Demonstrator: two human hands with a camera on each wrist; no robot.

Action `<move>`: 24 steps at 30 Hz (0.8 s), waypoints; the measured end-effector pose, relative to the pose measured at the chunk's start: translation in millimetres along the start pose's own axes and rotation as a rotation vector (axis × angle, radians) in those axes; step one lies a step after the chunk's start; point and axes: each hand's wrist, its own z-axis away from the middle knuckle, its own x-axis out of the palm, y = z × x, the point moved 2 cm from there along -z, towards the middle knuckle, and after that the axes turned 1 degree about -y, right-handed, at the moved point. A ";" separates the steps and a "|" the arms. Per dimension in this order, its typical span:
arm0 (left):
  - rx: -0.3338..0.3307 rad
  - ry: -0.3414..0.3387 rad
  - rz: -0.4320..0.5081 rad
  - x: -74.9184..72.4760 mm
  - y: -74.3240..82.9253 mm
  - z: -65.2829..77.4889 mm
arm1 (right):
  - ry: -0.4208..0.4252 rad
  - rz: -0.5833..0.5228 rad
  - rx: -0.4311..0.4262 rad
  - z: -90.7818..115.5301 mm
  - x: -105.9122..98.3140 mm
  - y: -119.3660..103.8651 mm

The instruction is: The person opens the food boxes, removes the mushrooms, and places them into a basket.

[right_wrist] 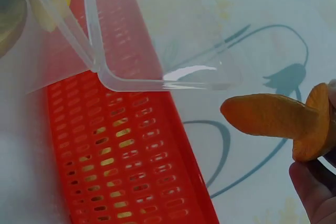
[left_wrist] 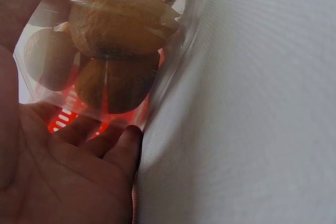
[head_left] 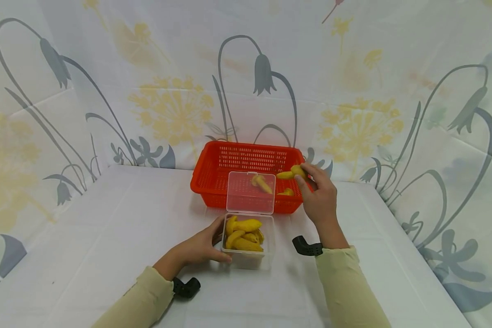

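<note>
My right hand (head_left: pixel 320 196) pinches a yellow mushroom (head_left: pixel 292 172) by its cap, above the right end of the red basket (head_left: pixel 213 200). In the right wrist view, the stem of this mushroom (right_wrist: pixel 268 115) points left, away from the fingers. A clear plastic box (head_left: pixel 269 237) stands on the table in front of the basket, holding several yellow mushrooms (head_left: pixel 246 246). Its hinged lid (head_left: pixel 239 200) is raised and leans back over the basket's front. My left hand (head_left: pixel 198 248) grips the box's left side, thumb at the front; mushrooms (left_wrist: pixel 121 24) show through the wall.
Inside the basket lie a mushroom (head_left: pixel 262 184), seen through the lid, and another mushroom (head_left: pixel 287 192) near the right end. A white cloth covers the table (head_left: pixel 119 237). Behind the basket rises a flower-patterned cloth (head_left: pixel 172 114).
</note>
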 end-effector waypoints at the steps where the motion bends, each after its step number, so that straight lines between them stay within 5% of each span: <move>1: -0.002 0.000 -0.001 0.0 0.1 0.0 | -0.006 0.002 0.007 0.5 0.6 1.0; 24: -0.012 0.008 -0.011 0.0 0.4 -0.1 | -0.131 0.193 0.099 6.7 16.5 18.0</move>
